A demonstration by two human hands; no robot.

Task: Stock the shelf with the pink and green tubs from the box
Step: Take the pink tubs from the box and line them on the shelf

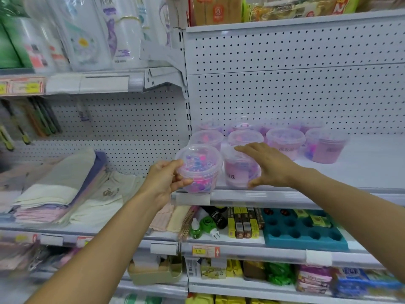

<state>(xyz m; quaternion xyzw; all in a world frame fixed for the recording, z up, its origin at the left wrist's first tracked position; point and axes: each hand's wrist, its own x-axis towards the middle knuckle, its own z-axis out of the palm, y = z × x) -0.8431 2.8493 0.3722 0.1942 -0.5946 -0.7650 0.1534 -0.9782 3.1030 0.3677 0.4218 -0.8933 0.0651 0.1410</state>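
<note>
My left hand (163,179) grips a clear pink tub (198,168) of coloured beads, tilted, at the front left corner of the white shelf (361,170). Beside it my right hand (266,165) holds a second pink tub (237,170) standing at the shelf's front edge, fingers over its lid and thumb low on its side. Behind them several more pink tubs (285,142) stand in rows toward the pegboard back. No green tub and no box are in view.
Folded towels (65,187) lie on the shelf to the left. Below are a teal tray (302,232), small boxes and a green bottle (195,229). The white shelf's right part is bare. Packaged goods hang and stand above.
</note>
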